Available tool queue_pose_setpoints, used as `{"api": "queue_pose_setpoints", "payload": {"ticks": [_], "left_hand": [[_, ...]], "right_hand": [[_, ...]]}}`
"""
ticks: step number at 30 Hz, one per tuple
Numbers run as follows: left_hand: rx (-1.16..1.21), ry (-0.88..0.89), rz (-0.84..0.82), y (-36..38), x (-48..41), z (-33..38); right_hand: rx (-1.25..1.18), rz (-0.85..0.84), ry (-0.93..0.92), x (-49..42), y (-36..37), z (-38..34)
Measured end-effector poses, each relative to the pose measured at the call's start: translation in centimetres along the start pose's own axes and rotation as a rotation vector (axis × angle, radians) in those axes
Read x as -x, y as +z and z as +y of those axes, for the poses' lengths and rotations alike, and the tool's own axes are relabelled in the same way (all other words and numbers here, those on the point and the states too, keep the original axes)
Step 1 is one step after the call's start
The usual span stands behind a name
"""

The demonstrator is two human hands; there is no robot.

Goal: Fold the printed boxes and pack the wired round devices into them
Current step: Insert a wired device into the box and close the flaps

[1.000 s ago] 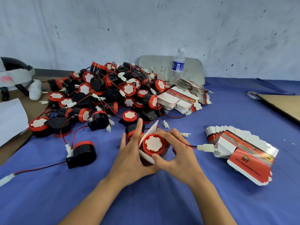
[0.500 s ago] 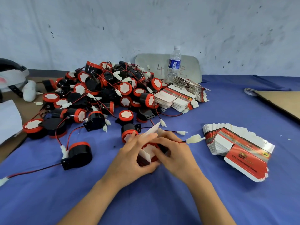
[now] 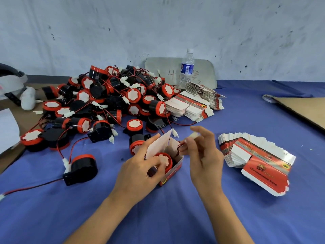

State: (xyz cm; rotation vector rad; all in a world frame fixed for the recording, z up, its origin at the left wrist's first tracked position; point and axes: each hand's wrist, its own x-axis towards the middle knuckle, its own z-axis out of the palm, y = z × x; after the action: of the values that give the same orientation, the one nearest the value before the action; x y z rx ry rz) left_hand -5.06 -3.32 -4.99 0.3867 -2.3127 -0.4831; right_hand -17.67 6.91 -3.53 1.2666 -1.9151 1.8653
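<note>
Head view: left hand [image 3: 140,166] grips flimsy-looking printed box [image 3: 173,170] by its wall, 6 o'clock of device pile [image 3: 112,103], rigid round device [image 3: 162,160] inside; right hand [image 3: 202,155], 3 o'clock, pinches limp wire [image 3: 180,148].

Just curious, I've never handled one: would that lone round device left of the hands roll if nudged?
Probably not far: the lone round device has a flat bracket that would likely catch. Its trailing wire may also drag on the blue cloth.
</note>
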Motion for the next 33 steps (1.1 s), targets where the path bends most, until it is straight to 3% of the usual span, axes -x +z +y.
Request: {"api": "queue_pose_setpoints", "payload": {"ticks": [5,14,18,24,29,33], "left_hand": [[-0.05,-0.011,-0.024,0.1,0.0,-0.1],[-0.059,-0.01,0.041,0.4,0.1,0.0],[-0.089,-0.019,0.046,0.5,0.2,-0.1],[-0.058,-0.002,0.05,0.7,0.2,0.1],[-0.049,0.023,0.047,0.8,0.3,0.3],[-0.064,0.017,0.061,0.7,0.3,0.3]], "right_hand": [[0.134,-0.153,0.006,0.0,0.5,0.3],[0.302,-0.128,0.086,0.1,1.2,0.3],[0.375,-0.203,0.159,0.2,1.4,0.2],[0.545,-0.219,0.132,0.3,1.7,-0.1],[0.76,-0.369,0.2,-0.1,1.1,-0.1],[0.936,-0.491,0.143,-0.6,0.9,-0.9]]}}
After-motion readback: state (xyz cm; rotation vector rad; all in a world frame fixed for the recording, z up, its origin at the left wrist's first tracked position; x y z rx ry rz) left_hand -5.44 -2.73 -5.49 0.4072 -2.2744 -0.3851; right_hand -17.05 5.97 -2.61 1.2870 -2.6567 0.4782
